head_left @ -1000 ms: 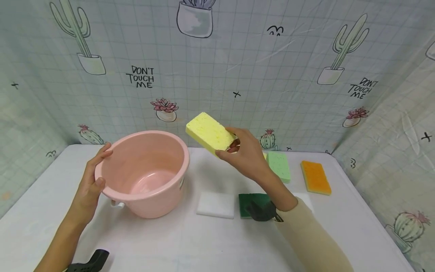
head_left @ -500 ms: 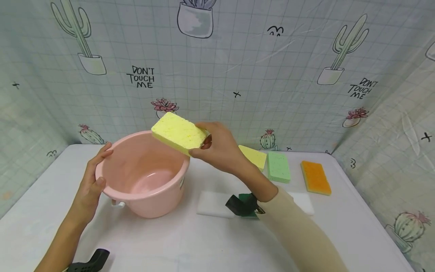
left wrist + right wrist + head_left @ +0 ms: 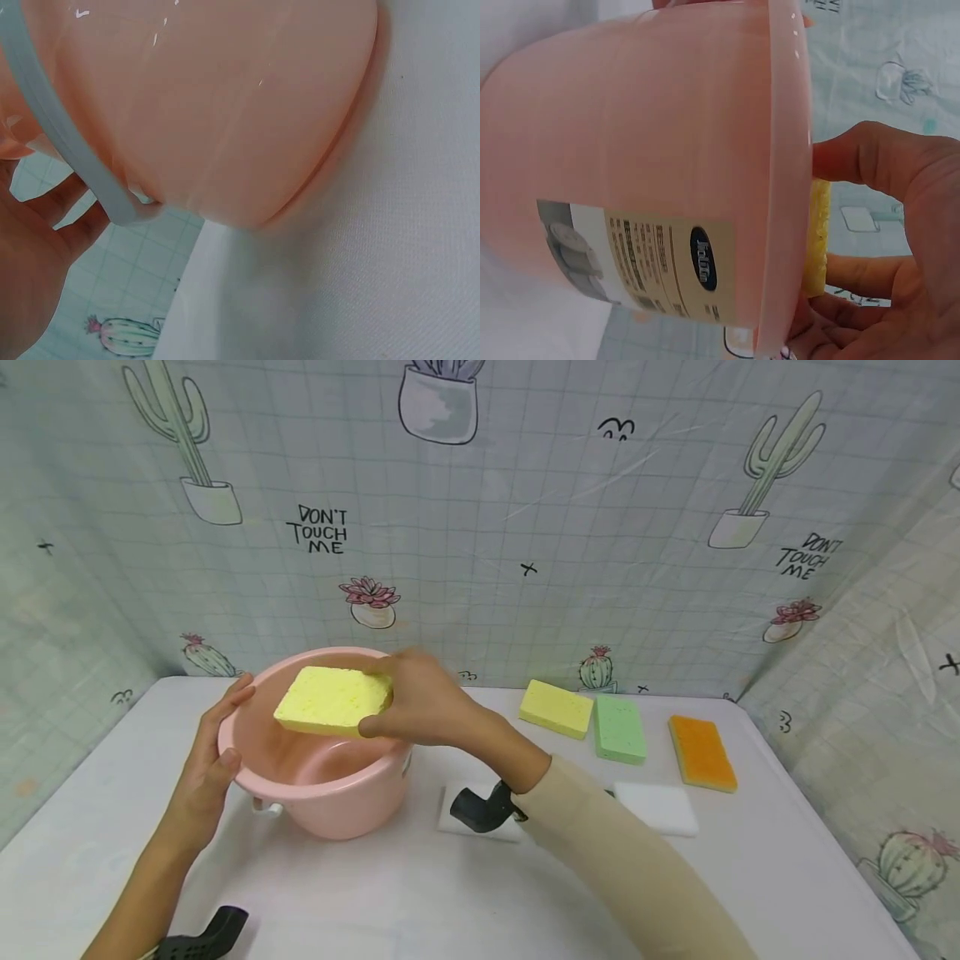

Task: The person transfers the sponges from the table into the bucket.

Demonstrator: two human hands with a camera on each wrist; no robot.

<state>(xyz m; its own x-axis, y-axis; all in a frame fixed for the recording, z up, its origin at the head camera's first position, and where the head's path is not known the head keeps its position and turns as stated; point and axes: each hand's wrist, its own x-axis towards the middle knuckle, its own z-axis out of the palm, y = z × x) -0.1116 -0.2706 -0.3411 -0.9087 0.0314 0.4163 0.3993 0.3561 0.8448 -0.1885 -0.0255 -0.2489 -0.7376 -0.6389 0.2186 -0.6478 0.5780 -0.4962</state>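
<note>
A yellow sponge (image 3: 330, 700) is pinched between the thumb and fingers of my right hand (image 3: 416, 697), over the mouth of a pink bucket (image 3: 345, 806). In the right wrist view only an edge of the sponge (image 3: 817, 240) shows past the bucket's rim (image 3: 789, 150). My left hand (image 3: 206, 768) grips the bucket's left rim, thumb on the near side and fingers on the far side. The left wrist view has the bucket's pale handle (image 3: 67, 135) hanging in front of the left fingers (image 3: 56, 202).
Right of the bucket lie another yellow sponge (image 3: 557, 708), a green sponge (image 3: 619, 729) and an orange sponge (image 3: 702, 752). Two white pads, one here (image 3: 656, 807) and one partly behind the right wrist camera (image 3: 480, 810), lie nearer. The right sleeve covers most of a dark green pad.
My right hand has carried the yellow sponge left and down, from beside the bucket to over its opening. The left hand still holds the rim, and the bucket stays in place.
</note>
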